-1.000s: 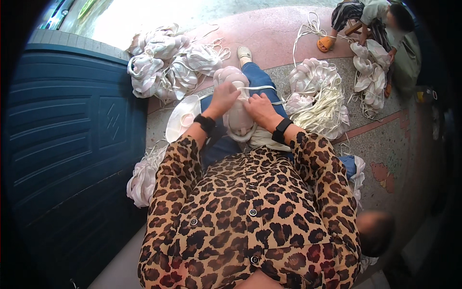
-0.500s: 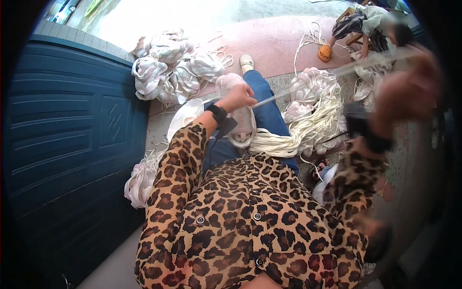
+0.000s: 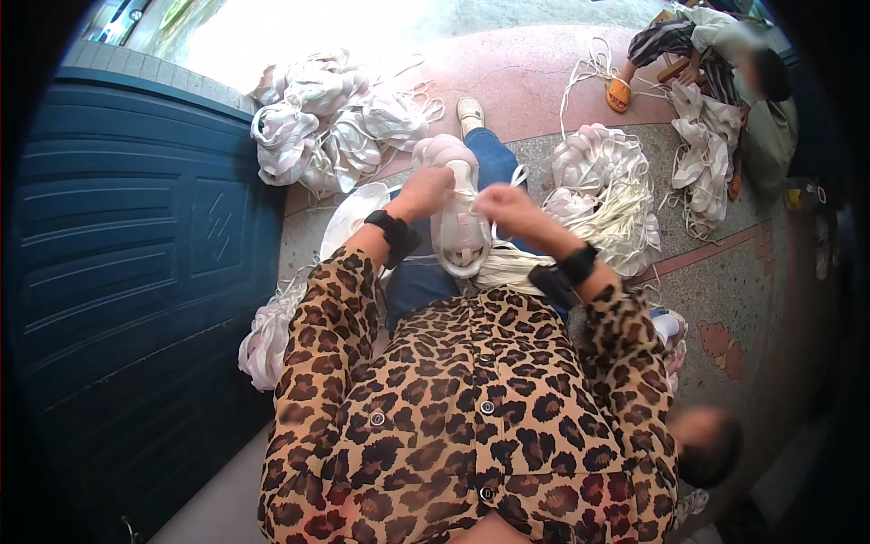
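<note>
On my lap lies a pale pink and white shoe upper (image 3: 462,238), its rounded heel end pointing away from me. My left hand (image 3: 428,192) is closed at its left edge, fingers pinched at the lacing area. A white shoelace (image 3: 466,195) runs across the upper towards my right hand (image 3: 507,208), which is closed on it just to the right. A short loose piece of lace sticks up above the right hand. A bundle of cream shoelaces (image 3: 518,274) lies across my thigh by the upper's lower right side. The fingertips are partly hidden.
At the far left is a heap of shoe uppers (image 3: 331,127). Another pile of uppers (image 3: 594,163), with loose laces, lies right of my leg. A blue panelled door (image 3: 136,218) borders the left. A seated person (image 3: 707,54) handles uppers (image 3: 707,145) at the far right.
My right hand has come in from the far right, where it held the lace pulled taut, to beside the upper. My left hand has shifted slightly left.
</note>
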The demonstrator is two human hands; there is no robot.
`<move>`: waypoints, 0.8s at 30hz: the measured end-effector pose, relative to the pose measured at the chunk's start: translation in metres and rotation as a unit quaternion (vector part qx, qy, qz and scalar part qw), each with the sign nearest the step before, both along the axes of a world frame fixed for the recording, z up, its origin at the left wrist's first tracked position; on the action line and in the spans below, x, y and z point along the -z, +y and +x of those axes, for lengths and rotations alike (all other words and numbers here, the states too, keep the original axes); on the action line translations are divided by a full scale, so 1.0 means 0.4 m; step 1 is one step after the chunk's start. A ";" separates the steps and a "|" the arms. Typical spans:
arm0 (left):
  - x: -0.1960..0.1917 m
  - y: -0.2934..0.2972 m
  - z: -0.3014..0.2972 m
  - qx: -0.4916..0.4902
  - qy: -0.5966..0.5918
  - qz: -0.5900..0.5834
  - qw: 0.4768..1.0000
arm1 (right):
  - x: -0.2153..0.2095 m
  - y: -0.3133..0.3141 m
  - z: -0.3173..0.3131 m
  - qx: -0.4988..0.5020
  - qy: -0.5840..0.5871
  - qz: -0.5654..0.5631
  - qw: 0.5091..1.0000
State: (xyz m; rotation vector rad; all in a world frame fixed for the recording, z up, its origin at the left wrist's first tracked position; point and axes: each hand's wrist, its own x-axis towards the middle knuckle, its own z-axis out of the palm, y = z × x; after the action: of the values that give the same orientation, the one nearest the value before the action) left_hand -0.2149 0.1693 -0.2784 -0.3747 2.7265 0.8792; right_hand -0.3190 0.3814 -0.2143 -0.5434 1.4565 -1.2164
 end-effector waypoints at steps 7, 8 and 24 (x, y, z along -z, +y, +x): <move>-0.012 -0.027 0.075 -0.221 0.006 0.328 0.918 | 0.187 -0.108 0.157 -0.016 0.491 0.099 0.865; -0.015 -0.025 0.081 -0.243 0.002 0.343 0.908 | 0.191 -0.115 0.166 -0.010 0.515 0.111 0.850; -0.049 -0.010 0.107 -0.341 -0.033 0.388 0.855 | -0.507 0.122 -0.186 0.120 -0.126 -0.373 0.911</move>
State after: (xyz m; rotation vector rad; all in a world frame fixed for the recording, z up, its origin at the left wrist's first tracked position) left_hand -0.1719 0.1652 -0.2587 -1.1644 1.8946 1.9692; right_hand -0.3936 0.4303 -0.0113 -0.6878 0.8172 -1.9773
